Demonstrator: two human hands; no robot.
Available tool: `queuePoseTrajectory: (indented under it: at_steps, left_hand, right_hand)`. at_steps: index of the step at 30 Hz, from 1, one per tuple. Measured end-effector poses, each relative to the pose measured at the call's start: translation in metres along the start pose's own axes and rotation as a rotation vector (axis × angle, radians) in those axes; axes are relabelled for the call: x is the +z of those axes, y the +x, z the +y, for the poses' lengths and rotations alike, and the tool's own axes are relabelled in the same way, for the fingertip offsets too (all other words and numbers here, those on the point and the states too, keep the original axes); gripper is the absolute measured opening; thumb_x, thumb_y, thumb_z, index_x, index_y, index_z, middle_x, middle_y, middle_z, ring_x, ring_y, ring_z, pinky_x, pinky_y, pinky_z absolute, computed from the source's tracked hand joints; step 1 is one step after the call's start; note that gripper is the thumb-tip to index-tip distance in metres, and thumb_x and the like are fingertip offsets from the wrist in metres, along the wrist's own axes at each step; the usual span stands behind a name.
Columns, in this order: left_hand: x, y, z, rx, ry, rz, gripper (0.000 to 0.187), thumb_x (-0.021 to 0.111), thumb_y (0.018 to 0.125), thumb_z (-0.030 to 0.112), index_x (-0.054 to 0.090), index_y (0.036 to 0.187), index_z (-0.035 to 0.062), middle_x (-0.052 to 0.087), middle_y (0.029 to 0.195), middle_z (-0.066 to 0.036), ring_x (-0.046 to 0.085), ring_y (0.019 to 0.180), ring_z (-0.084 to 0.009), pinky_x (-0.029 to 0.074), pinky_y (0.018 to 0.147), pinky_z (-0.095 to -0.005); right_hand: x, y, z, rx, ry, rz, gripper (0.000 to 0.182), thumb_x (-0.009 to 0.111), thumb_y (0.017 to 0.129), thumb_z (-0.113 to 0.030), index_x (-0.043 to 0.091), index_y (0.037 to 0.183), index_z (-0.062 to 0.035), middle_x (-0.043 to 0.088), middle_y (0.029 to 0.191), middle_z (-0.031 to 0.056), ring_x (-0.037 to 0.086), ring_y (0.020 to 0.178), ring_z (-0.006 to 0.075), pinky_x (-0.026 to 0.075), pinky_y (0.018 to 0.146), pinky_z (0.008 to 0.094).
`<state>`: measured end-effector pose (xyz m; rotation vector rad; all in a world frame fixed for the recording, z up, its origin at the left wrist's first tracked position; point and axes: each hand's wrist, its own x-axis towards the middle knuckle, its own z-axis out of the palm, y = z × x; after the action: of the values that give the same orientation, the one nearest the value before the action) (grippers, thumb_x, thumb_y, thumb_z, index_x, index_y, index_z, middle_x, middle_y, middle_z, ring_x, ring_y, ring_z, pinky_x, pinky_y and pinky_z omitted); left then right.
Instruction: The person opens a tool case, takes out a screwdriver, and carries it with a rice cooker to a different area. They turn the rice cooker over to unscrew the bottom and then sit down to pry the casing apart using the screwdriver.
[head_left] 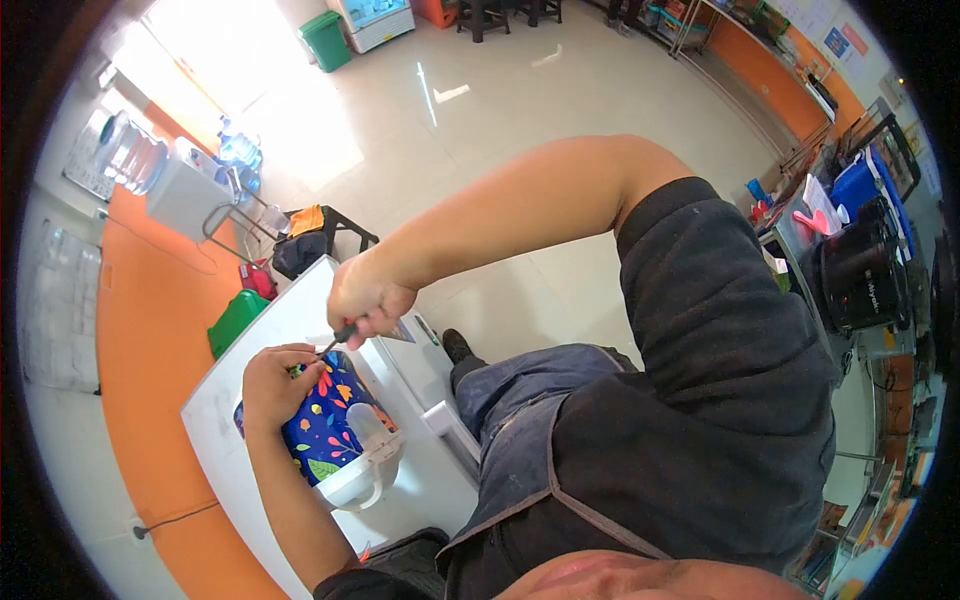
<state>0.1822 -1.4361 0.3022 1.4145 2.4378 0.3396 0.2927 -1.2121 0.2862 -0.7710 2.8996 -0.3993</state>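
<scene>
Plainly, the main danger sat where our two hands came together. Our right hand (372,302) was clenched around a slim tool with a dark handle (346,333) and a thin metal shaft, and its tip ended right beside the fingers of our left hand (278,388). Had the tip skidded under pressure, it could have jabbed our left thumb or fingertips, or scraped the printed surface next to them.

The dark blue object covered in colourful leaves (325,430) lay on the white, smooth-topped table (220,400), under our left hand. That hand rested over its far end, but we could not tell whether it gripped firmly or merely pressed down. If it only pressed, a sideways push from the tool could have swung or slid the object over the smooth surface.

The curved white plastic handle (376,490) and the translucent, rounded plastic flap (370,428) stuck out at the near end. Twisting the object against them could have strained or cracked either part. Our right elbow was raised and bent wide, so the angled wrist might have sent force off the line of the shaft. Our own fingers also partly hid the tip's contact, making poor seating easy to miss.
</scene>
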Motion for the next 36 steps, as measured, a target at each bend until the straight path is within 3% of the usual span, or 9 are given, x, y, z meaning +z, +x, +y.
queuePoseTrajectory:
  at_steps: [7,8,15,19,22,30,33,34,36]
  left_hand:
    - [-0.004,0.000,0.010,-0.117,0.023,-0.035,0.020,0.077,0.078,0.022,0.080,0.089,0.0061,0.077,0.104,-0.008,0.073,0.088,-0.0261,0.055,0.084,-0.0356]
    - [-0.004,0.000,0.008,-0.095,0.016,-0.019,0.020,0.077,0.078,0.023,0.080,0.089,0.0064,0.077,0.104,-0.008,0.073,0.088,-0.0259,0.055,0.083,-0.0354]
    - [0.003,-0.003,-0.004,-0.051,-0.020,0.029,0.016,0.077,0.077,0.017,0.079,0.089,0.0063,0.077,0.103,-0.009,0.073,0.087,-0.0222,0.055,0.081,-0.0314]
    - [-0.002,-0.001,0.006,-0.081,-0.004,-0.006,0.014,0.077,0.078,0.015,0.079,0.089,0.0063,0.077,0.103,-0.010,0.073,0.088,-0.0205,0.055,0.080,-0.0305]
    - [-0.001,0.001,0.006,-0.078,0.008,-0.011,0.014,0.076,0.078,0.016,0.079,0.088,0.0066,0.077,0.102,-0.009,0.072,0.084,-0.0198,0.054,0.078,-0.0309]
    - [-0.003,0.000,0.007,-0.110,0.025,-0.019,0.018,0.078,0.077,0.022,0.079,0.086,0.0069,0.077,0.104,-0.008,0.073,0.092,-0.0247,0.055,0.085,-0.0347]
    - [0.000,-0.001,0.002,-0.093,0.020,-0.009,0.018,0.078,0.077,0.022,0.079,0.086,0.0065,0.077,0.104,-0.008,0.073,0.091,-0.0249,0.055,0.084,-0.0347]
    - [0.002,-0.001,-0.001,-0.075,0.010,0.015,0.019,0.078,0.077,0.022,0.079,0.086,0.0064,0.077,0.103,-0.008,0.073,0.091,-0.0250,0.055,0.084,-0.0347]
    - [0.002,0.000,-0.001,-0.070,-0.005,0.022,0.019,0.078,0.077,0.023,0.079,0.086,0.0068,0.077,0.103,-0.008,0.073,0.090,-0.0253,0.055,0.084,-0.0344]
  right_hand:
    - [-0.009,-0.007,-0.013,-0.103,-0.084,0.061,0.021,0.061,0.086,-0.016,0.068,0.100,-0.0012,0.071,0.094,0.0232,0.072,0.080,0.0388,0.057,0.062,0.0493]
    - [0.035,0.012,0.014,-0.221,0.235,0.554,0.021,0.061,0.087,-0.015,0.068,0.100,-0.0003,0.070,0.101,0.0257,0.071,0.076,0.0385,0.056,0.062,0.0494]
    - [0.003,0.012,0.019,-0.188,-0.111,-0.060,0.024,0.061,0.088,-0.019,0.063,0.098,0.0029,0.071,0.102,0.0230,0.070,0.074,0.0333,0.058,0.065,0.0437]
    - [0.000,0.007,0.010,-0.370,-0.343,0.266,0.025,0.060,0.089,-0.020,0.065,0.100,0.0022,0.072,0.095,0.0183,0.069,0.073,0.0311,0.057,0.065,0.0431]
    - [-0.015,0.002,0.005,0.256,0.481,-0.130,0.022,0.058,0.091,-0.018,0.064,0.099,0.0020,0.072,0.096,0.0155,0.061,0.060,0.0281,0.055,0.059,0.0385]
    - [0.003,0.011,-0.006,-0.218,-0.395,0.059,0.021,0.061,0.086,-0.020,0.067,0.095,-0.0019,0.074,0.084,0.0150,0.072,0.074,0.0347,0.056,0.060,0.0473]
    - [0.003,-0.011,-0.010,-0.094,0.066,0.309,0.020,0.062,0.087,-0.018,0.066,0.097,-0.0016,0.073,0.089,0.0185,0.072,0.073,0.0340,0.057,0.061,0.0467]
    - [0.039,0.008,0.013,-0.123,0.261,0.660,0.022,0.063,0.087,-0.016,0.064,0.103,-0.0001,0.070,0.100,0.0243,0.071,0.071,0.0350,0.057,0.060,0.0469]
    - [0.034,0.014,0.018,-0.106,0.192,0.442,0.021,0.062,0.088,-0.016,0.065,0.103,-0.0018,0.071,0.102,0.0220,0.070,0.072,0.0340,0.057,0.063,0.0456]
